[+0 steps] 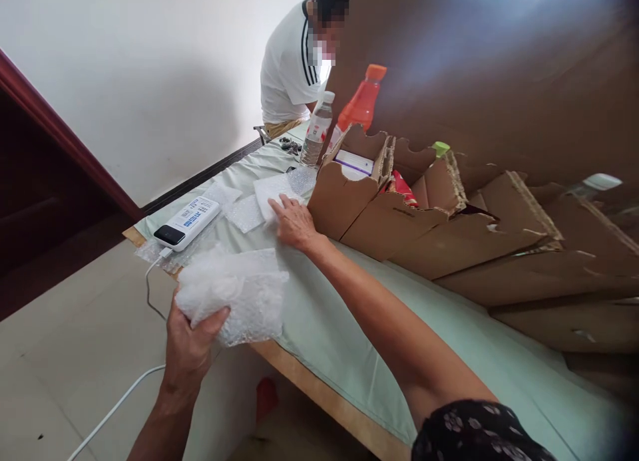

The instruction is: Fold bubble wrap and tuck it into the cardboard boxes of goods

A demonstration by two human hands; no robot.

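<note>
My left hand [194,334] grips a thick bundle of bubble wrap [249,295], thumb on top, held over the table's front edge. Farther off, my right hand [294,223] reaches across with its fingers stretched out onto a white bubble-wrap piece [272,193] lying flat. Two more flat pieces rest beside it: a bubble-wrap sheet [243,213] to its left and another sheet [301,179] behind it. Left of these lies a white power bank [187,223] with a dark display and a cable plugged in.
Cut cardboard boxes [369,225] stand in a row on the right, one holding a white box [353,165]. Behind them are a clear bottle [317,132] and an orange-capped bottle [360,102]. Another person [287,68] in a white shirt is at the far end. A white cable [120,408] hangs at left.
</note>
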